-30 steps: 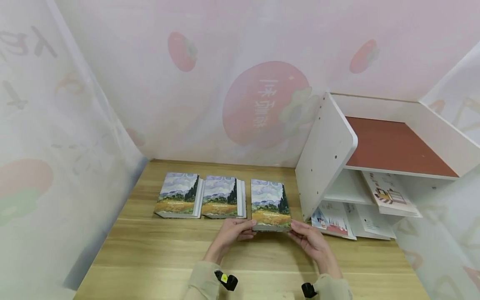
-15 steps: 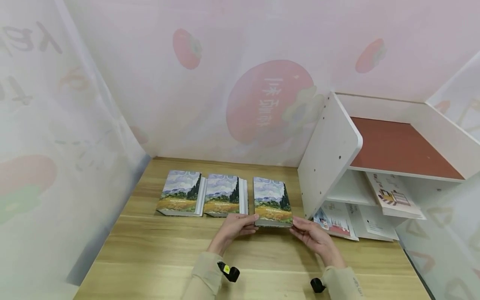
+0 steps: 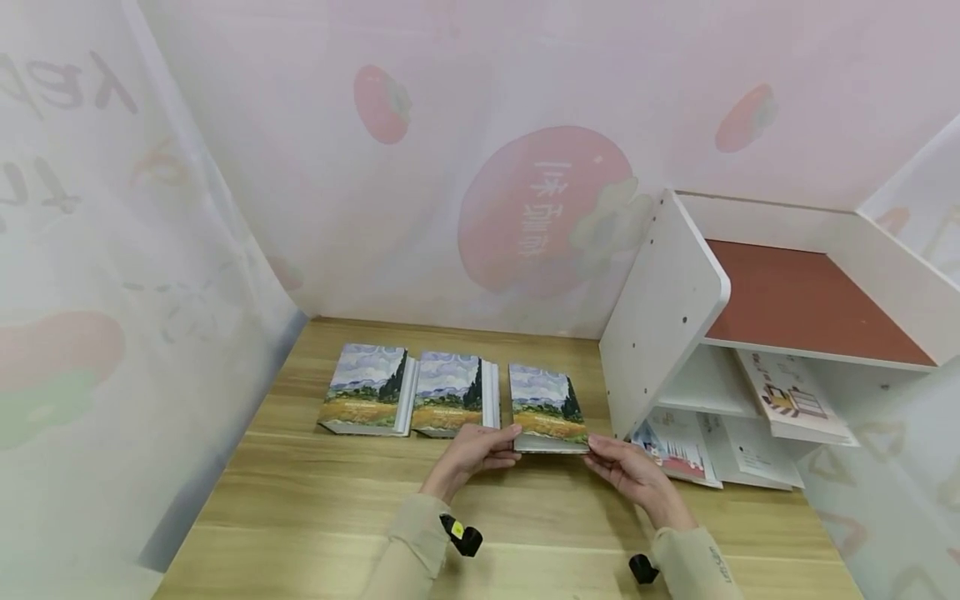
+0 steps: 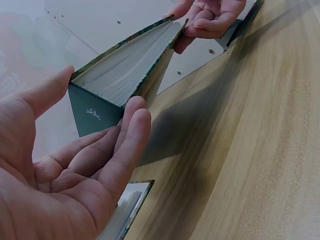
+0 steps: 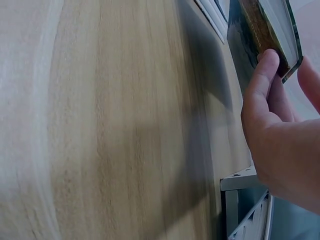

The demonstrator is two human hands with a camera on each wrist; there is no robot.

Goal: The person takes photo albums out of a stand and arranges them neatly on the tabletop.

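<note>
Both hands are pinching the near corners of the rightmost book (image 3: 547, 407), the left hand (image 3: 474, 451) and right hand (image 3: 628, 470) lifting its front edge off the counter (image 3: 315, 500). Keeping both grips level should be helping it clear the shelf unit (image 3: 663, 308) alongside.

Your right hand (image 5: 280, 125) is cut off at the frame edge; book (image 3: 547, 407) title too small to read.

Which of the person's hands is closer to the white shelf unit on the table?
The right. The right hand grips the near right corner of the held book, just in front of the white shelf unit. The left hand holds the book's opposite corner, farther away.
</note>
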